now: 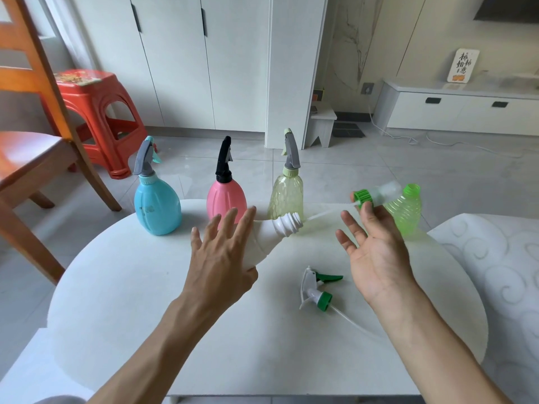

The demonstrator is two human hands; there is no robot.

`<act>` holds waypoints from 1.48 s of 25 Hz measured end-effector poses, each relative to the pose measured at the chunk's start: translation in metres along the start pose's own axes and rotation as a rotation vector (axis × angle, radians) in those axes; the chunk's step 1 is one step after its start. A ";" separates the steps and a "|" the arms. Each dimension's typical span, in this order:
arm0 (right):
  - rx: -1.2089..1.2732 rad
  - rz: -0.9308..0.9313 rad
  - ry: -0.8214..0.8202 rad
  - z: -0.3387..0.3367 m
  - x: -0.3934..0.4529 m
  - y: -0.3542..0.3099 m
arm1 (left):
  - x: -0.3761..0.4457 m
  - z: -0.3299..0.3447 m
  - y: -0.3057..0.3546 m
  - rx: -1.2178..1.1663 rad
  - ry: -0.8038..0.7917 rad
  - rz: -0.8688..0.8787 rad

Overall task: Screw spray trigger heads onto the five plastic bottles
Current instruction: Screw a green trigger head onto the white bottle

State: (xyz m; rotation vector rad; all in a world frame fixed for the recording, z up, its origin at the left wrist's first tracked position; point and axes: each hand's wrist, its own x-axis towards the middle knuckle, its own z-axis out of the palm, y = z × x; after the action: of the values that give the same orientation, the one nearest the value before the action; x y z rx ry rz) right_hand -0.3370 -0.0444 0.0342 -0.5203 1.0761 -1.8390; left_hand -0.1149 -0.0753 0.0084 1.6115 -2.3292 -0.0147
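Three bottles stand at the table's far edge with trigger heads on: blue (157, 205), pink (226, 199) and clear yellow (285, 196). A white bottle (274, 231) lies tilted, its bare threaded neck pointing right. My left hand (221, 258) is on its body with fingers straight and spread. My right hand (376, 252), palm up, pinches a blurred green-collared spray head (367, 198) by its collar; the dip tube points at the white bottle's neck. A green bottle (407, 208) stands uncapped behind that hand. A second white-and-green spray head (316, 290) lies on the table.
The round white table (116, 287) carries everything. A wooden chair (35, 158) and a red plastic stool (99, 112) stand to the left. A white patterned cushion (495, 258) borders the table on the right. White cabinets line the far wall.
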 end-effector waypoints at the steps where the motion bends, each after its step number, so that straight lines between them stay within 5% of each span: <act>1: -0.022 -0.006 -0.012 0.002 -0.003 0.007 | 0.000 -0.001 0.002 -0.006 0.006 -0.002; 12: -0.128 0.026 -0.363 0.015 -0.015 0.031 | -0.010 -0.008 0.015 -0.169 0.092 0.052; 22: -0.125 0.141 -0.548 0.008 0.000 0.017 | -0.016 -0.005 0.018 -0.537 -0.068 -0.029; 30: -0.344 0.082 -0.545 0.001 0.007 0.009 | -0.016 0.000 0.020 -0.553 -0.087 -0.060; 37: -0.335 0.046 -0.276 0.015 -0.004 0.024 | -0.016 0.003 0.028 -0.559 -0.041 -0.004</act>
State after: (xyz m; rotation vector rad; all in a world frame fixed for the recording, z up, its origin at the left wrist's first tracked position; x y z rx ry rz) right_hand -0.3121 -0.0524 0.0221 -0.9097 1.1972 -1.4991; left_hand -0.1360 -0.0505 0.0065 1.3345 -2.0880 -0.6442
